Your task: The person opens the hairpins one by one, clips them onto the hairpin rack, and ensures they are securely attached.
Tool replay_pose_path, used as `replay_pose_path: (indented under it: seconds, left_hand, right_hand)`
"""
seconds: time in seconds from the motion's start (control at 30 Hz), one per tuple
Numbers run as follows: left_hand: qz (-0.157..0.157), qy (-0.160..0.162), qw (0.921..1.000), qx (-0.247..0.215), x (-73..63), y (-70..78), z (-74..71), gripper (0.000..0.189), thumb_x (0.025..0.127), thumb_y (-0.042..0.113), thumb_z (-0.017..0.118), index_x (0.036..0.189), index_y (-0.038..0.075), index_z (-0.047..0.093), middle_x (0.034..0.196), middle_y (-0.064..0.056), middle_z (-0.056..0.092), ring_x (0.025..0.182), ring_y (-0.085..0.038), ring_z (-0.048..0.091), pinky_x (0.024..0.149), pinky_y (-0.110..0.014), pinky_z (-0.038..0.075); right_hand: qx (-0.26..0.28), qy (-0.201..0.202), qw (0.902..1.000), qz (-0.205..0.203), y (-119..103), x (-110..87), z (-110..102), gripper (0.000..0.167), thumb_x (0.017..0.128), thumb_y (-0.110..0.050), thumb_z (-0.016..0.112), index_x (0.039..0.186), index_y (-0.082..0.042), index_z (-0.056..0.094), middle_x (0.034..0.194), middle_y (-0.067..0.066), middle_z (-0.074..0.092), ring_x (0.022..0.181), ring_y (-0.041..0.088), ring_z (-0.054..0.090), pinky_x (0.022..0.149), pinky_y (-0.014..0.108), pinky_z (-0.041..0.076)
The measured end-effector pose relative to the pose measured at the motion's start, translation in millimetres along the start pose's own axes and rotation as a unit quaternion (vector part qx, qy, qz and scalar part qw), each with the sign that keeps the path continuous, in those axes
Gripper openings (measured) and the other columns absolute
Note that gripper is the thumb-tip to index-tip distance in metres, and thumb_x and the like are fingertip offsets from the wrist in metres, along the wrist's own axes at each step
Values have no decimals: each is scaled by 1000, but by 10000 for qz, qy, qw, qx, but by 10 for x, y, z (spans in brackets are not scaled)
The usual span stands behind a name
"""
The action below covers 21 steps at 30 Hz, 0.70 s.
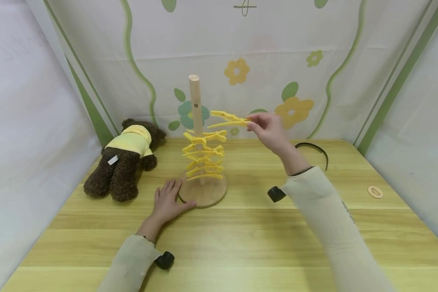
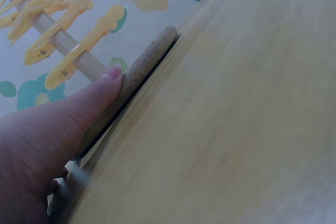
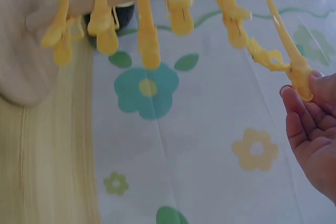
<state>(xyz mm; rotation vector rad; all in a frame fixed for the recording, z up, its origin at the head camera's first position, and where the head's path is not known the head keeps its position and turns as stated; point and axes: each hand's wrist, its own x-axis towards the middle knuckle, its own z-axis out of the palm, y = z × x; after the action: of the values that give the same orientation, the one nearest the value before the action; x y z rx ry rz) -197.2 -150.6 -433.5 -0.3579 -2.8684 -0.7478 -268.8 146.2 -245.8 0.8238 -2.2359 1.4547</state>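
My right hand (image 1: 270,130) pinches a yellow hair clip (image 3: 298,72) by its rear end. The clip's two long prongs are spread and point at the wooden post (image 1: 196,99), just right of it. Several more yellow hair clips (image 1: 205,152) grip the post below, stacked one above another. The post rises from a round wooden base (image 1: 204,196) on the table. My left hand (image 1: 168,205) lies at the base's left front edge with fingers spread, its thumb (image 2: 107,85) resting on the rim.
A brown teddy bear (image 1: 125,162) in a yellow top lies at the left of the wooden table (image 1: 241,243). A dark toothed headband (image 1: 315,148) is at the back right. Near the right edge lie light rings (image 1: 374,192). White fabric walls (image 1: 270,65) enclose the table.
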Motion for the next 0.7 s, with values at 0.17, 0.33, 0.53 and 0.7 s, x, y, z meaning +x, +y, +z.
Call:
replay_pose_path:
  seconds: [0.17, 0.33, 0.53, 0.7]
  left_hand:
    - [-7, -18, 10000, -5, 1, -6, 4, 96, 66, 68, 54, 136, 8, 28, 135, -23, 24, 124, -38, 15, 93, -58, 4]
    - [-26, -35, 10000, 67, 4, -22, 15, 97, 65, 69, 53, 136, 8, 28, 135, -22, 24, 124, -37, 15, 93, -58, 4]
    - [-17, -31, 10000, 16, 3, -24, 16, 97, 65, 69, 52, 136, 7, 28, 135, -22, 24, 124, -37, 15, 93, -57, 3]
    - [-12, -35, 10000, -12, 3, -23, 15, 97, 65, 69, 53, 136, 8, 28, 135, -22, 24, 124, -37, 15, 93, -57, 3]
  right_hand:
    - [56, -127, 9998, -144, -146, 73, 204, 15, 82, 4, 55, 93, 11, 61, 80, 19, 60, 65, 12, 56, 60, 27, 46]
    - [133, -175, 9994, -257, -382, 73, 355, 13, 81, 7, 54, 90, 14, 60, 77, 24, 59, 61, 7, 53, 53, 20, 41]
    - [214, -156, 9991, -329, -467, 74, 454, 12, 81, 9, 54, 89, 15, 60, 73, 22, 58, 62, 24, 54, 46, 17, 33]
    - [189, -229, 9990, -324, -474, 75, 488, 14, 81, 8, 54, 91, 15, 60, 76, 23, 58, 66, 34, 55, 50, 18, 36]
